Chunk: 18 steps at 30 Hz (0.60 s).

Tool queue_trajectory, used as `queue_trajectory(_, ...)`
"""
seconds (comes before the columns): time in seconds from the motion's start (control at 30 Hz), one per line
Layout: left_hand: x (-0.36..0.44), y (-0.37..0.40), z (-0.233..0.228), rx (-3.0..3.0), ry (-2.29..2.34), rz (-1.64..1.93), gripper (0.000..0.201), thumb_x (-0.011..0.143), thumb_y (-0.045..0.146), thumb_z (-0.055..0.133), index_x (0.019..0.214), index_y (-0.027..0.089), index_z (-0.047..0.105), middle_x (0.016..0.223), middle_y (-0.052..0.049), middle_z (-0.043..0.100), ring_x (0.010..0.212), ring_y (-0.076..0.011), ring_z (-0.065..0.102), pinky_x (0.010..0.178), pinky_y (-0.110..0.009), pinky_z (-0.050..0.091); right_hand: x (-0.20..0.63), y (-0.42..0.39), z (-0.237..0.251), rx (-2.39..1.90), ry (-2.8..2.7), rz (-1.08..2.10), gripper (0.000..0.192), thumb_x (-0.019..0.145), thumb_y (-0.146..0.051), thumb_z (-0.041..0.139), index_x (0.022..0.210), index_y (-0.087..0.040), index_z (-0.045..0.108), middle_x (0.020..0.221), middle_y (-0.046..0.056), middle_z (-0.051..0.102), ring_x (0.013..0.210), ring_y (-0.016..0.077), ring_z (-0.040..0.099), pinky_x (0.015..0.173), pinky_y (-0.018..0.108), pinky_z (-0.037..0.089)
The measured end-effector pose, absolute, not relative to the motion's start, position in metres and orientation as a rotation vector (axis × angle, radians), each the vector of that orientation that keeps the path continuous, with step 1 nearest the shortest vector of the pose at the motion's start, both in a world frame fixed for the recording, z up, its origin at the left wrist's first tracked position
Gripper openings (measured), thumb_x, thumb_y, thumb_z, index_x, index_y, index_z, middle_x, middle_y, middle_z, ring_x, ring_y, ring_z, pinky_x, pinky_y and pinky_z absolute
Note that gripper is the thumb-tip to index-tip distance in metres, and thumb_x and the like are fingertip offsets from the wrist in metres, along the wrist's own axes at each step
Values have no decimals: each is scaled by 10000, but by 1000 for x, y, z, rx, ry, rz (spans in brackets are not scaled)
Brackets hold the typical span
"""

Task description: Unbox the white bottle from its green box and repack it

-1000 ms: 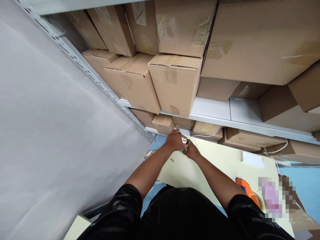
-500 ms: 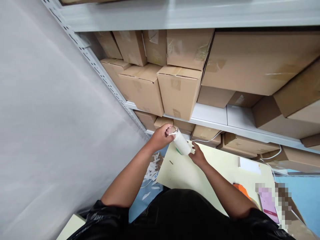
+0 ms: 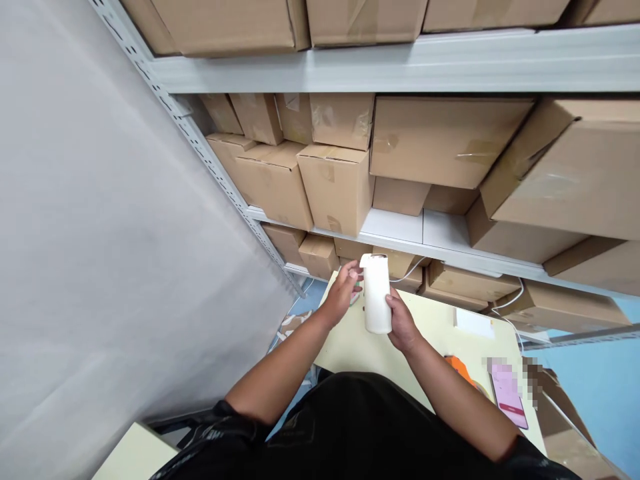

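The white cylinder [image 3: 376,293] is standing nearly upright in the air above the pale yellow table [image 3: 440,333], its capped top pointing toward the shelves. The right hand [image 3: 403,325] is wrapping around its lower half from the right side, thumb on the near face, carrying its weight. The left hand [image 3: 343,293] is resting loosely curled against the cylinder's left side near the top, fingers touching it rather than gripping.

Judging by its smooth, matt, hard-looking shell, the cylinder is probably stiff and fairly light, since one hand is bearing it without strain. The surface is looking slick, so a grip around the middle of the body, as the right hand is taking, seems the surest; the top end appears to carry a cap or fitting that may be less sturdy to hold by.

Beyond the hands, cardboard boxes [image 3: 335,187] are crowding the grey metal shelving [image 3: 440,233], all taped shut, so their contents cannot be seen. A white cable [image 3: 507,303] is trailing from the shelf to the right of the right hand. Further right on the table an orange tool [image 3: 460,369] and a phone [image 3: 507,393] are lying. Below the left forearm, white scraps [image 3: 290,323] are littering the blue floor.
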<state>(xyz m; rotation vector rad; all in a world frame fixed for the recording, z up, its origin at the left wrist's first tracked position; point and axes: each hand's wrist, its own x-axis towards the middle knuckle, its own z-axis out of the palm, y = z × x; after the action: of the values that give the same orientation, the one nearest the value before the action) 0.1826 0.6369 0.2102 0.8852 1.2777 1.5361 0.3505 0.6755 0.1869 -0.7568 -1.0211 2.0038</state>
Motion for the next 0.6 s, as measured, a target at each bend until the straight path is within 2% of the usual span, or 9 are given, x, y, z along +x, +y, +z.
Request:
queue_trajectory(0.13,223,607,205,1071,1435,1467,757,819,519,829,1435,223,504,1343,-154,576,1206,-287,581,943,-410,530,362,673,194,-815,-1082,1740,564,762,-528,836,1209,-291,587,1205,55,704,1119,298,656,944,450,558)
queue_trajectory(0.23,245,592,208,1128,1393,1434,843,763,425,888,1465,233,464,1404,-163,555,1261,-315,571,897,-389,558,368,664,200,-832,-1115,1693,622,753,-534,866,1235,-298,551,1235,70,672,1153,300,645,965,471,557)
queue_trajectory(0.33,250,585,215,1067,1335,1473,826,762,346,865,1467,231,450,1421,-161,569,1288,-326,578,909,-392,561,374,654,208,-787,-1179,1702,552,811,-569,810,1226,-291,578,1214,76,680,1135,294,647,965,462,549)
queue_trajectory(0.5,236,574,224,1017,1131,1518,668,754,253,736,1384,209,517,1333,-118,661,1276,-311,605,1047,-433,489,377,647,217,-766,-1256,1702,413,844,-534,764,1142,-261,682,1174,63,727,1111,289,647,974,426,513)
queue_trajectory(0.6,224,571,223,947,1040,1456,727,751,261,678,1445,209,466,1264,-107,692,1195,-300,643,993,-424,504,367,643,218,-754,-1200,1820,396,844,-537,722,1113,-246,712,1118,52,758,1078,305,660,935,430,518)
